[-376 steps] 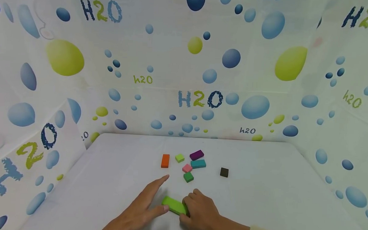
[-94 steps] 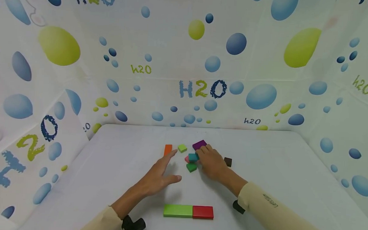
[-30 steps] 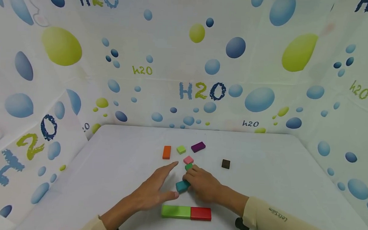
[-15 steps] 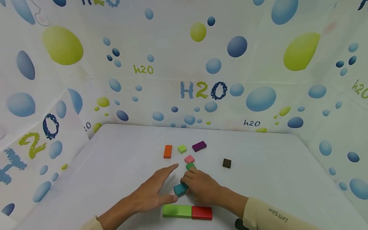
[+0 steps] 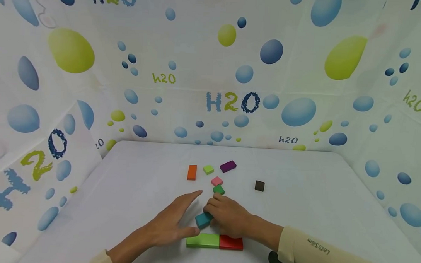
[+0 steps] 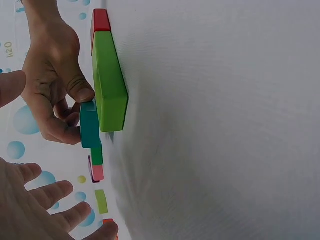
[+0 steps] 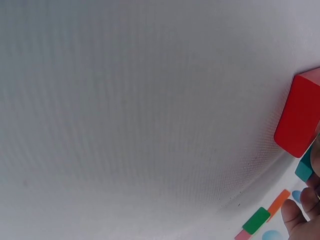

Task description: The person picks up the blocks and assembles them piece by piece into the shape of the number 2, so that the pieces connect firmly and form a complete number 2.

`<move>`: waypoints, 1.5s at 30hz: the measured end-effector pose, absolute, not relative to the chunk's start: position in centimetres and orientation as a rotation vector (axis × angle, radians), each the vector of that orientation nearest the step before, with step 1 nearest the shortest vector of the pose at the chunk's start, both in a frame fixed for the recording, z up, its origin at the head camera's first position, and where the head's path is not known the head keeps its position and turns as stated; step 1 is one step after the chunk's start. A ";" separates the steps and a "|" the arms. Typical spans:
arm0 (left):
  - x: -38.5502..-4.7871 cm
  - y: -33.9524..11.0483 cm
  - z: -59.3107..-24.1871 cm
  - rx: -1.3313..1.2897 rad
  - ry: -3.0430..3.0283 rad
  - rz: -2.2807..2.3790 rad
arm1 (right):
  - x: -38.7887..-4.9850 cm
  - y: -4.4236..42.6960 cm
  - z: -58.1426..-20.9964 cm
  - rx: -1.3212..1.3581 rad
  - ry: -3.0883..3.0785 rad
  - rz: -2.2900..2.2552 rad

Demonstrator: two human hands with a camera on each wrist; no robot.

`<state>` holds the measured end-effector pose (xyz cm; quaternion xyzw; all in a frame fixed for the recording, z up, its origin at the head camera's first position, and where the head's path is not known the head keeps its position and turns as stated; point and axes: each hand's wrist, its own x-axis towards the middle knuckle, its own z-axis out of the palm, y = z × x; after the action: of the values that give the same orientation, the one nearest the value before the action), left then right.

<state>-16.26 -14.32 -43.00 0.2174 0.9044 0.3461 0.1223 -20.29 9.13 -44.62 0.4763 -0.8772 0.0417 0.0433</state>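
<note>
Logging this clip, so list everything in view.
Lime bar: 1, lime, front left
Red block: 1, red, against lime bar
Teal block: 1, teal, in right hand
Green block: 1, green, beyond that hand
Pink block: 1, pink, beyond the green
Orange block: 1, orange, back left
Purple block: 1, purple, back right
Small block: 1, lime, back centre
Dark block: 1, brown, far right
Table: 1, white, under blocks
Backdrop: 1, white with spots, behind
Wrist device: 1, black, right wrist
Sleeves: 2, beige, on forearms
Left hand: 1, beside teal block
Right hand: 1, pinching teal block
</note>
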 end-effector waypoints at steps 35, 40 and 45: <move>-15.4 -15.7 -43.9 0.745 2.702 0.874 | -20.2 8.8 -44.8 1.578 -2.634 0.159; -15.3 -15.8 -44.0 0.752 2.698 0.866 | -20.2 8.7 -45.0 1.588 -2.636 0.159; -15.1 -15.7 -44.2 0.743 2.670 0.871 | -20.1 8.7 -45.0 1.588 -2.653 0.170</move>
<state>-15.13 -15.74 -44.24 0.2539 0.9127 0.2978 0.1179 -20.14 8.73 -45.03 0.5126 -0.8566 0.0549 0.0225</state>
